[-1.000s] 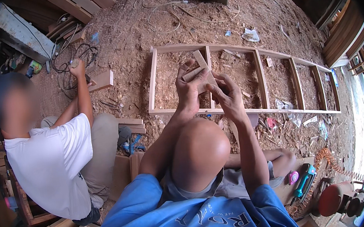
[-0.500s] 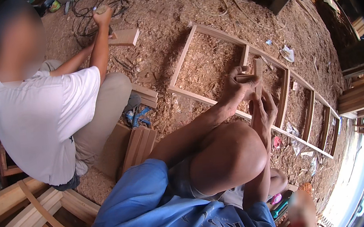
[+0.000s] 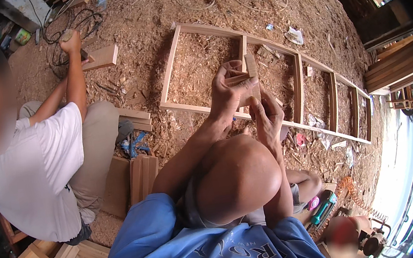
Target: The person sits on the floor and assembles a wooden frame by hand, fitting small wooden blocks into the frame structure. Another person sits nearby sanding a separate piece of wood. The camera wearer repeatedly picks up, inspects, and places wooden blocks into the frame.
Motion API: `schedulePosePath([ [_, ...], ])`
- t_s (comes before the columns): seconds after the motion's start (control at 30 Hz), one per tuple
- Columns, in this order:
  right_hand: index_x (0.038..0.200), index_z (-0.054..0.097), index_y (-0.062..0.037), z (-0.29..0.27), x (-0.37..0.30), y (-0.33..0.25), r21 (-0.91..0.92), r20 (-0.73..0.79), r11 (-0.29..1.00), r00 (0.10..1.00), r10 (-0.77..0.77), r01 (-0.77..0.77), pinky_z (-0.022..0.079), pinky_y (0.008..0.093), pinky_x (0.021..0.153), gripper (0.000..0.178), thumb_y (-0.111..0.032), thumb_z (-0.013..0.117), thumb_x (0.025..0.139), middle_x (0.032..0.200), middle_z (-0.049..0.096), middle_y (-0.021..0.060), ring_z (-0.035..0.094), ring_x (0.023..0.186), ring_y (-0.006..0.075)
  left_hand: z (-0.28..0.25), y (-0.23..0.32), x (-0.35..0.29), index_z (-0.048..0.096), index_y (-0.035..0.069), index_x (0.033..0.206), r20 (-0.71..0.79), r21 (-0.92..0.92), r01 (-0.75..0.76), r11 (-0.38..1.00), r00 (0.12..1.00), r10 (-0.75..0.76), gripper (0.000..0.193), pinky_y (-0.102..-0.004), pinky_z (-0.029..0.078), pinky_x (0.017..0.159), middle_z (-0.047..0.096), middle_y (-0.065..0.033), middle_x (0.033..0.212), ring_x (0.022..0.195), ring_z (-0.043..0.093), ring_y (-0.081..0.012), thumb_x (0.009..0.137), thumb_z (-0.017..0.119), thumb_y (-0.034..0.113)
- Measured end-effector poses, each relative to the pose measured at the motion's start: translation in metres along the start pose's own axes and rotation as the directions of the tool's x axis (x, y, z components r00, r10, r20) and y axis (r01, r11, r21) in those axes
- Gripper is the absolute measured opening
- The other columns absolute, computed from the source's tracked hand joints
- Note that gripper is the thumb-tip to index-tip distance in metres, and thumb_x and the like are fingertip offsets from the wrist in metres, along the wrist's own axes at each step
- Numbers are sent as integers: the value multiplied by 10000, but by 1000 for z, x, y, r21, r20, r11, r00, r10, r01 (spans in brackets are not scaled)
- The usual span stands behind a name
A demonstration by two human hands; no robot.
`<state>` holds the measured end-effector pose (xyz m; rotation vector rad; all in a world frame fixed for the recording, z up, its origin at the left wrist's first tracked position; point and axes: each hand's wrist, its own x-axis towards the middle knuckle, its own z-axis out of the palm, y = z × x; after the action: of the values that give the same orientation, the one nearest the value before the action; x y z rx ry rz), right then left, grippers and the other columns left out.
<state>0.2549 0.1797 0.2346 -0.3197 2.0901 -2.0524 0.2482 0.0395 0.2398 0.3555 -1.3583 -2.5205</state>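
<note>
Above my bent knee, my left hand [image 3: 227, 93] is closed round a small pale wooden piece [image 3: 251, 66]. It looks L-shaped, with one upright arm and one pointing toward my left palm. My right hand [image 3: 269, 114] pinches the lower end of the same piece, close beside my left fingers. Part of the wood is hidden behind my fingers. Beyond both hands lies a long wooden frame [image 3: 199, 29] with several crosspieces, flat on the shavings-covered ground.
At the left another person [image 3: 31, 154] squats, one hand on a tool over a board [image 3: 101, 57]. Stacked wood strips [image 3: 143, 174] lie between us. A teal tool [image 3: 323, 208] and an orange coiled hose [image 3: 348, 186] are at lower right; stacked planks [image 3: 395, 64] stand far right.
The whole scene has shifted left in view, with more showing at the lower right. Both hands still hold the wooden piece, which is slightly turned.
</note>
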Motion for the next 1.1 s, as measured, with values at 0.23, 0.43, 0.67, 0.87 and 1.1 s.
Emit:
schedulePosePath([
  [0.23, 1371, 543, 31, -7, 6, 2, -227, 25, 973, 999, -42, 46, 502, 315, 905, 452, -140, 640, 964, 1090, 701, 175, 647, 1025, 176, -3, -9, 2, 538, 52, 1232, -56, -91, 68, 994, 996, -74, 481, -304, 569, 816, 670, -83, 1030, 969, 657, -173, 821, 790, 48],
  [0.43, 1378, 535, 28, -6, 6, 4, -290, 25, 953, 996, -87, 91, 501, 348, 955, 447, -124, 625, 968, 1211, 669, 221, 657, 1116, 252, -2, -11, 0, 526, 35, 1218, -75, -108, 35, 994, 996, -44, 468, -291, 549, 840, 674, -89, 1038, 969, 653, -163, 831, 789, 55],
  [0.67, 1382, 526, 34, -6, 4, -4, -278, 48, 948, 988, -148, 156, 508, 306, 871, 441, -126, 614, 980, 1140, 690, 183, 644, 995, 188, -2, -9, -2, 514, 44, 1213, -69, -72, 20, 997, 997, -25, 466, -286, 541, 849, 675, -97, 1039, 962, 650, -163, 839, 789, 70],
  [0.87, 1385, 516, 38, -7, 1, 1, -328, 52, 908, 965, -257, 259, 515, 308, 894, 425, -99, 588, 989, 1197, 669, 203, 650, 1058, 194, -1, -9, -3, 512, 45, 1211, -46, -68, 20, 997, 999, -23, 460, -287, 545, 849, 662, -94, 1051, 962, 648, -165, 843, 787, 75],
  [1.1, 1405, 497, 39, -10, -2, 6, -400, 63, 889, 975, -215, 222, 483, 251, 698, 428, -76, 562, 998, 889, 634, 72, 573, 781, 111, 2, -8, -6, 504, 40, 1214, -44, -38, 89, 995, 995, -90, 492, -300, 562, 827, 658, -97, 1059, 977, 654, -177, 822, 800, 55],
])
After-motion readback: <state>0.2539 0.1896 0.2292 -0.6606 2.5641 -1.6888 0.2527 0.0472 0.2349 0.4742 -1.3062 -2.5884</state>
